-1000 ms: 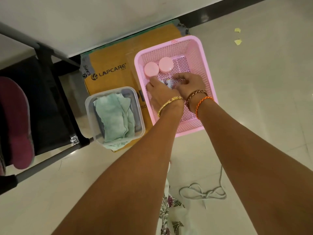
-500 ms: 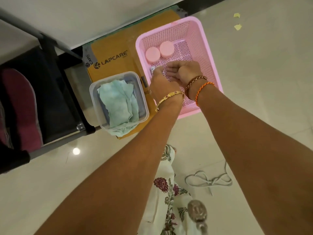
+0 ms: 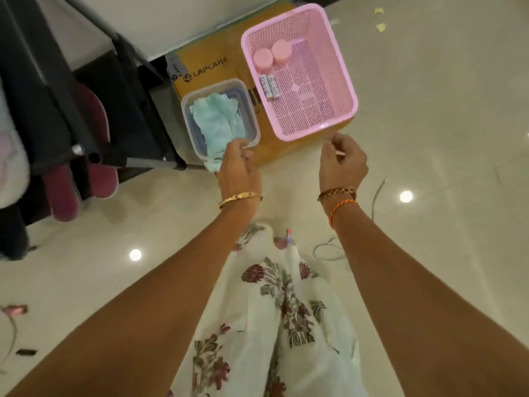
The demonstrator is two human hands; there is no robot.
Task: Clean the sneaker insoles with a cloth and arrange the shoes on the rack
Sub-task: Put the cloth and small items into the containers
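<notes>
A light green cloth [image 3: 217, 121] lies crumpled in a clear plastic container [image 3: 252, 110] on a cardboard box, one end hanging over the near rim. My left hand [image 3: 239, 167] is at that near corner, thumb over the rim and fingers curled beside the hanging end; whether it grips anything is unclear. My right hand [image 3: 342, 163] hovers just in front of the pink basket [image 3: 345, 81], fingers loosely curled with nothing visible in them. Maroon shoes [image 3: 94, 130] sit on the black shoe rack [image 3: 86, 151] at the left, and a white shoe [image 3: 11, 159] shows at the far left edge.
The pink basket holds two pink-capped jars [image 3: 272, 55] and two small white tubes [image 3: 269, 87]. The LAPCARE cardboard box [image 3: 209, 70] lies against the wall. A thin cable [image 3: 329, 249] lies on the tiled floor. My floral garment [image 3: 286, 296] fills the lower middle.
Both hands have come out of the pink basket. The left went to the container's near corner; the right drew back in front of the basket. The tubes now lie uncovered inside.
</notes>
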